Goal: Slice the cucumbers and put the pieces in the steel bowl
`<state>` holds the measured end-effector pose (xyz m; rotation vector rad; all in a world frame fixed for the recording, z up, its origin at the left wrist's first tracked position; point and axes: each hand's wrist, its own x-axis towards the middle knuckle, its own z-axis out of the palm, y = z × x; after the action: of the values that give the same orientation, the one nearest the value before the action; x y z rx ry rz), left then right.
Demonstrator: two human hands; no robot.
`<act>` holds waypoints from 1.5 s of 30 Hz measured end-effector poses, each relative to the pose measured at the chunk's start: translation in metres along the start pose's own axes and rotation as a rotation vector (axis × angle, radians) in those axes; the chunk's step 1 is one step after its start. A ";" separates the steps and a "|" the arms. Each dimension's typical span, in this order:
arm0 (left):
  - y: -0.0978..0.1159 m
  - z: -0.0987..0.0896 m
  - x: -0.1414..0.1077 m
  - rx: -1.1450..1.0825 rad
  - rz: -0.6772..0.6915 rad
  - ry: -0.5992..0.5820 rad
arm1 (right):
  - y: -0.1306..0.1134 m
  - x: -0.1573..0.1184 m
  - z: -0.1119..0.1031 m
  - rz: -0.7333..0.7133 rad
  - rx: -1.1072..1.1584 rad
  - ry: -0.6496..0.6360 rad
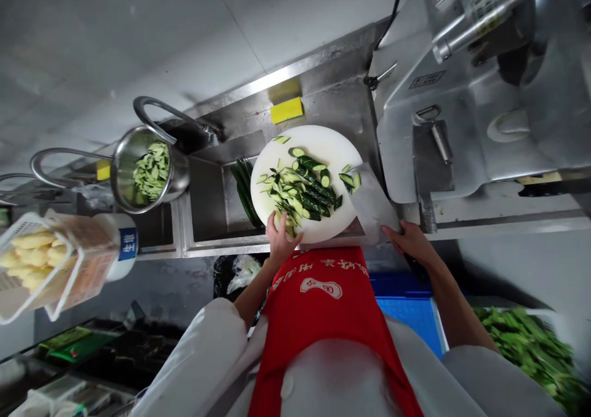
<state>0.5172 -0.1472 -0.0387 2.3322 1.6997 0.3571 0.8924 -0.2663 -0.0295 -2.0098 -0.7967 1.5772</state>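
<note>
On a round white cutting board (pixel 327 145) lie sliced cucumber (pixel 282 189) at the left and dark green cucumber pieces (pixel 314 189) at the right. My left hand (pixel 279 237) touches the slices at the board's near left edge, its fingers spread. A wide cleaver (pixel 372 204) is in my right hand (pixel 410 242), whose fingers are wrapped round the handle end. Its blade overlaps the board's right edge, with a few cucumber pieces (pixel 349 180) by its far corner. Whole cucumbers (pixel 247 192) rest in the sink left of the board.
A steel pot (pixel 181 174) of cucumber slices stands at the left under a curved faucet (pixel 161 107). White baskets (pixel 69 281) with peeled potatoes (pixel 34 257) are further left. A yellow sponge (pixel 287 110) lies behind the board. A metal slicing machine (pixel 498 121) stands right.
</note>
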 end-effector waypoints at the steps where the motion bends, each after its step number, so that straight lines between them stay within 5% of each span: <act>1: -0.005 0.006 -0.006 0.044 -0.010 -0.040 | -0.004 -0.002 0.001 -0.009 -0.035 0.007; 5: -0.021 0.020 -0.004 0.088 -0.004 -0.088 | -0.030 -0.008 0.014 -0.059 -0.142 -0.023; 10: -0.036 0.018 0.027 0.006 0.035 -0.079 | -0.069 -0.006 0.047 -0.183 -0.253 -0.102; 15: -0.048 0.006 0.062 -0.051 -0.087 0.004 | -0.121 -0.008 0.083 -0.324 -0.649 0.070; 19: -0.033 -0.012 0.077 -0.147 -0.070 0.059 | -0.160 -0.018 0.110 -0.243 -0.971 0.134; 24: -0.002 -0.018 0.102 -0.205 -0.055 0.073 | -0.178 -0.021 0.134 -0.261 -1.017 0.068; 28: -0.010 -0.014 0.125 -0.173 -0.100 0.030 | -0.164 -0.024 0.124 -0.293 -0.961 0.113; 32: -0.011 -0.019 0.139 -0.193 -0.175 0.112 | -0.127 -0.044 0.086 -0.296 -0.844 0.240; 35: 0.027 -0.016 0.148 -0.269 -0.007 0.097 | -0.092 -0.067 0.054 -0.165 -0.737 0.419; 39: 0.111 0.016 0.160 -0.230 0.395 -0.176 | -0.050 -0.094 0.024 0.036 -0.577 0.569; 42: 0.155 0.046 0.169 -0.108 0.397 -0.344 | -0.026 -0.104 0.014 0.090 -0.510 0.606; 45: 0.170 0.061 0.177 -0.063 0.327 -0.418 | -0.010 -0.108 0.011 0.127 -0.453 0.588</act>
<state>0.7420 -0.0324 -0.0300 2.4221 1.1052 -0.0275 0.8618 -0.3329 0.0505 -2.6987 -0.8413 0.8086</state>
